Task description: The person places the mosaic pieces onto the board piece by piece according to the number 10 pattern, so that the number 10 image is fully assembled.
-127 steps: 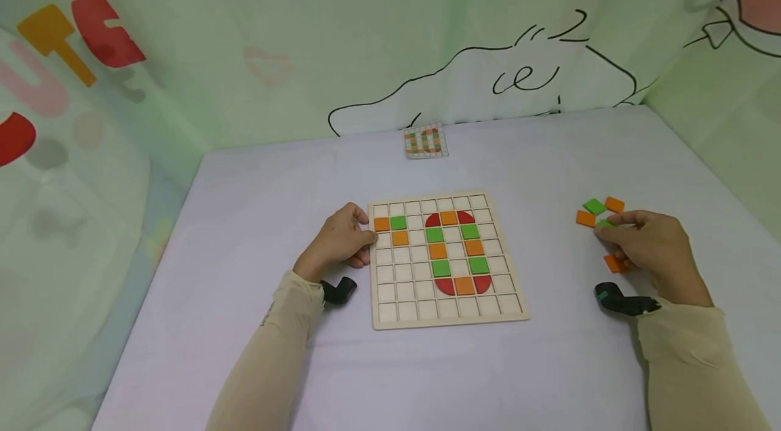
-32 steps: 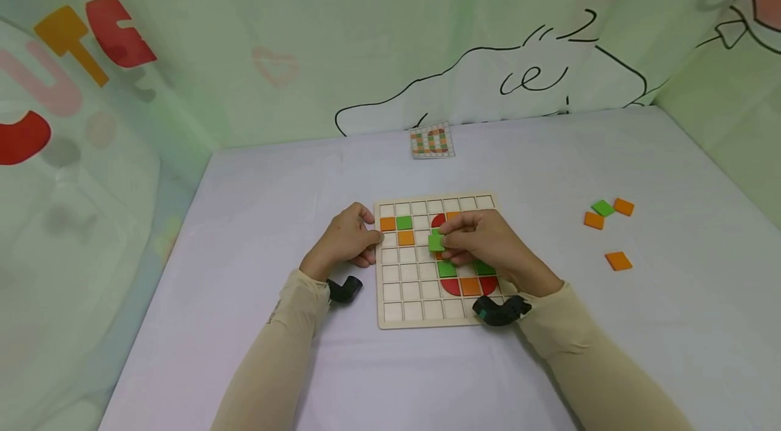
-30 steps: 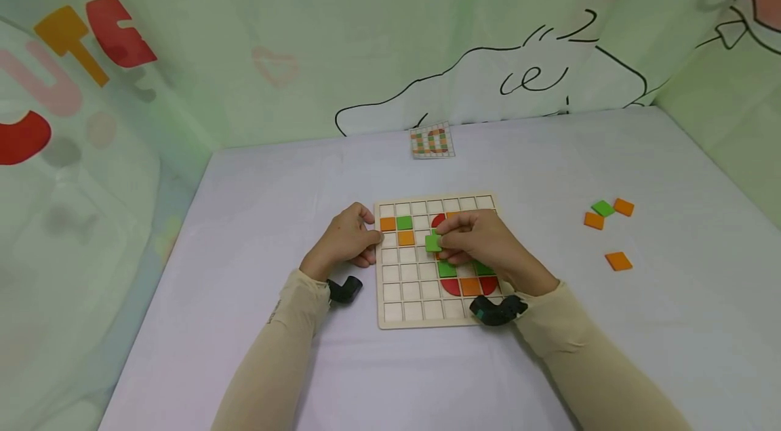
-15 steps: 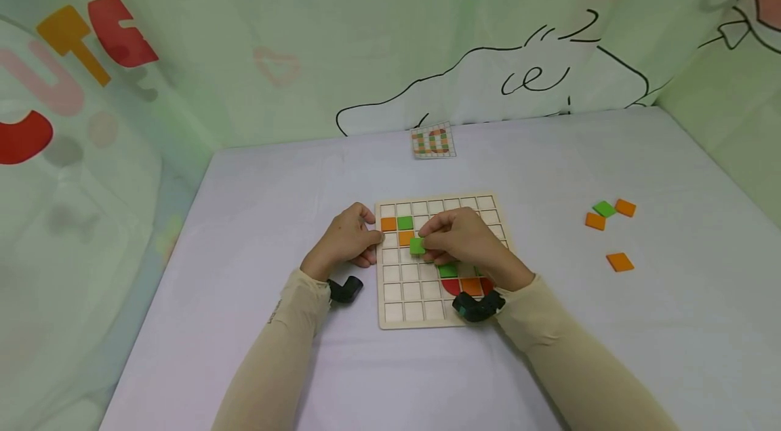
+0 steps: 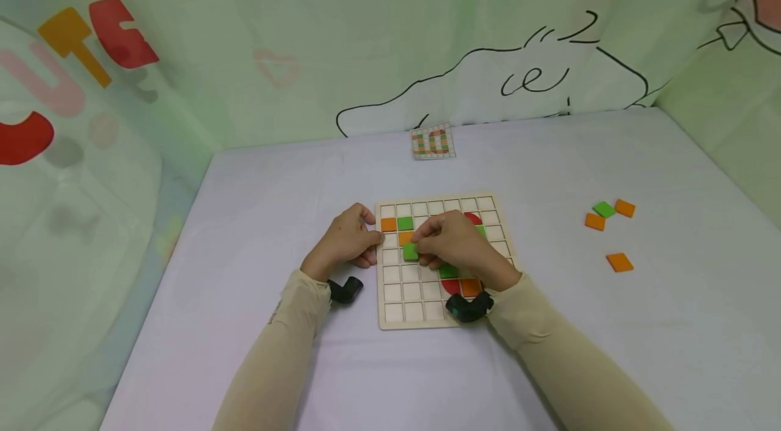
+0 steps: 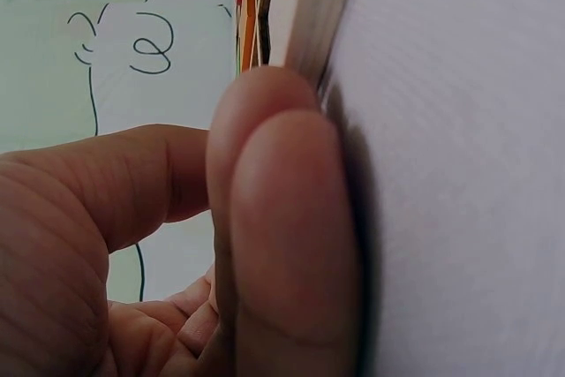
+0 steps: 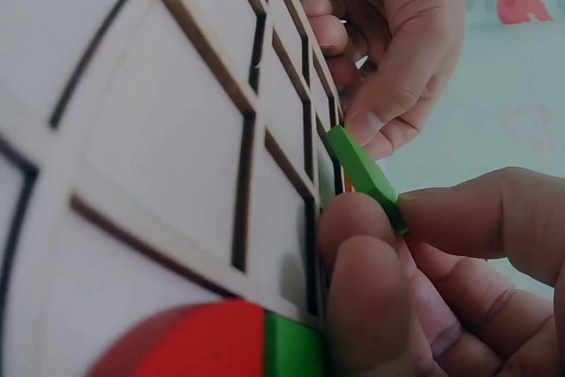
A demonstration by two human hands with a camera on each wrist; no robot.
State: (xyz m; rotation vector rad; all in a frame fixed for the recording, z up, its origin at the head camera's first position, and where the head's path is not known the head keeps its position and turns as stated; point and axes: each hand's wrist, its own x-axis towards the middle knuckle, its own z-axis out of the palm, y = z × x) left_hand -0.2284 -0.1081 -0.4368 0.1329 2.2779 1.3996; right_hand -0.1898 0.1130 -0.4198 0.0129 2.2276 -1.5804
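My right hand (image 5: pixel 457 242) pinches a green square tile (image 5: pixel 410 252) between thumb and fingers. The tile hangs tilted close over the grid, as the right wrist view shows. Below it lies the wooden grid board (image 5: pixel 393 293), its right part partly hidden by the hand. At the board's left edge my left hand (image 5: pixel 348 234) holds the rim, thumb on top and fingertips against the side (image 6: pixel 291 218). An orange tile (image 5: pixel 388 224), a green tile (image 5: pixel 405 223) and another orange tile (image 5: pixel 405 238) sit in cells at the upper left; red rounded pieces (image 5: pixel 451 286) show at the right.
Several loose tiles lie at the right of the table: a green one (image 5: pixel 604 209) with orange ones (image 5: pixel 625 207) around it, and an orange one (image 5: pixel 619 262) nearer. A small printed pattern card (image 5: pixel 432 141) lies behind the board. Curtains (image 5: pixel 293 45) bound the table's back.
The right hand has gone from the loose tiles to the board with a green tile, then further left and slightly nearer over the grid. The left hand has stayed at the board's edge.
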